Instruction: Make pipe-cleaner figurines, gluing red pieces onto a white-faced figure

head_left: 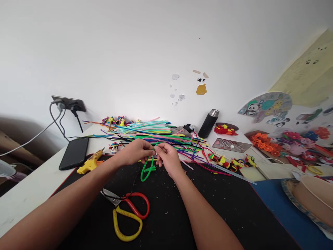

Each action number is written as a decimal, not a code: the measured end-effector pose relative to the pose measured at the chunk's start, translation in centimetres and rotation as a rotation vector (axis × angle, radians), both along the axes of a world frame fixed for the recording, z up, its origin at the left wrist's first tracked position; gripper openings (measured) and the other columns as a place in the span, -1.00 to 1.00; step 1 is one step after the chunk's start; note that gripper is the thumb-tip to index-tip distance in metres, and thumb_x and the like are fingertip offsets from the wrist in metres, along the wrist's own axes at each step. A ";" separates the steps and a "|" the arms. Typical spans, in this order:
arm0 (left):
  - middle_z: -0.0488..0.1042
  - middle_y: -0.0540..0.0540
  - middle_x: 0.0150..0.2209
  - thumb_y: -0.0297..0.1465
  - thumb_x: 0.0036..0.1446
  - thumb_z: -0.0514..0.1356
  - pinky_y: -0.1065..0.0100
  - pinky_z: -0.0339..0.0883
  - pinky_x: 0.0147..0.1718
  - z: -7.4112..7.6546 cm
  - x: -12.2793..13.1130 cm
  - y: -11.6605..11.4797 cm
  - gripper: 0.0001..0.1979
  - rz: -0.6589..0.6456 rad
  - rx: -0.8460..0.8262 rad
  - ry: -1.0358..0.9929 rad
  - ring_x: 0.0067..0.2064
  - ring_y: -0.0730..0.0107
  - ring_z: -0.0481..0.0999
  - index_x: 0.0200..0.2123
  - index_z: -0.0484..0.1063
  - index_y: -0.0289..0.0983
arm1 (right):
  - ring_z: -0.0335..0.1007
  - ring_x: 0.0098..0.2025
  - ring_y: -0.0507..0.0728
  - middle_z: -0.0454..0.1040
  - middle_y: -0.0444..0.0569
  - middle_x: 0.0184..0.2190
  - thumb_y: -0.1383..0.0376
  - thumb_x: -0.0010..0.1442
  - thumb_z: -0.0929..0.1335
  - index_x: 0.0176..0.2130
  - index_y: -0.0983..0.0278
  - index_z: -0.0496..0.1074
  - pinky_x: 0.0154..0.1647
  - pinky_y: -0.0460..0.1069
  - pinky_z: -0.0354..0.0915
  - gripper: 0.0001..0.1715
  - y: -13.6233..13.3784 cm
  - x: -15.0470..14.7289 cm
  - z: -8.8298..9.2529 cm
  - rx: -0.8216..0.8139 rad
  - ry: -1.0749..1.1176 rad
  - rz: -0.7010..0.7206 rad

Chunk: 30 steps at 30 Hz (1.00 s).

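A green pipe cleaner, bent into a loop, hangs below my fingers over the black mat. My left hand pinches it from the left, fingers closed. Close beside it, my right hand has its thumb and fingertips pressed together on the same pipe cleaner; the exact contact is partly hidden. Right behind both hands lies a big pile of pipe cleaners in many colours. Nearer to me on the mat rest scissors with one red and one yellow handle loop.
A yellow glue gun and a black phone lie at the left. Toward the back right stand a black thermos and a small white box. Small colourful figures line the mat's right edge. A beige bowl sits far right.
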<state>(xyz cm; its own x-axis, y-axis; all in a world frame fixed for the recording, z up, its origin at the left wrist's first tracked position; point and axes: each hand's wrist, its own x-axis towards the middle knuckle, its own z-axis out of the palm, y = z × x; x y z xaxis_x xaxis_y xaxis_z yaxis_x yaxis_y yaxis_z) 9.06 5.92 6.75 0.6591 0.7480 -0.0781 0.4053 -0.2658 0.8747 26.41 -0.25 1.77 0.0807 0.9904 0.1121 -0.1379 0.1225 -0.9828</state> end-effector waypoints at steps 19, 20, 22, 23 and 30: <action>0.49 -0.02 -0.55 -0.06 -0.12 0.56 0.43 0.34 -0.59 -0.3 1.0 -0.8 -0.57 -0.035 -0.339 -0.253 -0.57 0.42 0.44 -0.50 0.56 -0.28 | 0.16 -0.72 -0.04 0.32 -0.29 -0.65 -0.09 0.15 0.52 -0.27 0.24 0.48 -0.73 -0.11 0.08 -0.53 -0.2 0.2 0.6 0.021 0.022 -0.088; 0.49 -0.02 -0.55 -0.07 -0.12 0.56 0.43 0.33 -0.60 -0.3 1.0 -0.9 -0.57 -0.036 -0.344 -0.253 -0.57 0.43 0.44 -0.50 0.56 -0.29 | 0.16 -0.72 -0.04 0.32 -0.29 -0.65 -0.08 0.15 0.52 -0.27 0.24 0.48 -0.73 -0.11 0.09 -0.53 -0.2 0.2 0.6 0.020 0.020 -0.082; 0.51 -0.03 -0.53 -0.07 -0.12 0.57 0.43 0.34 -0.59 -0.4 1.0 -0.9 -0.57 -0.042 -0.350 -0.244 -0.57 0.43 0.44 -0.51 0.55 -0.29 | 0.15 -0.72 -0.04 0.32 -0.29 -0.66 -0.07 0.16 0.51 -0.28 0.24 0.47 -0.73 -0.11 0.08 -0.55 -0.3 0.1 0.5 0.019 0.012 -0.072; 0.51 -0.04 -0.53 -0.07 -0.13 0.57 0.43 0.34 -0.59 -0.4 0.9 -0.9 -0.56 -0.045 -0.353 -0.237 -0.57 0.43 0.44 -0.52 0.55 -0.29 | 0.14 -0.72 -0.04 0.31 -0.30 -0.66 -0.07 0.16 0.51 -0.28 0.24 0.47 -0.73 -0.11 0.08 -0.55 -0.3 0.1 0.4 0.020 0.005 -0.067; 0.51 -0.05 -0.51 -0.02 -0.08 0.54 0.43 0.29 -0.55 -0.6 1.2 -1.0 -0.55 -0.071 -0.342 -0.248 -0.54 0.46 0.39 -0.50 0.58 -0.30 | 0.19 -0.72 0.00 0.31 -0.28 -0.68 -0.12 0.18 0.50 -0.28 0.22 0.44 -0.73 -0.09 0.05 -0.51 -0.2 0.0 0.1 0.020 0.004 -0.091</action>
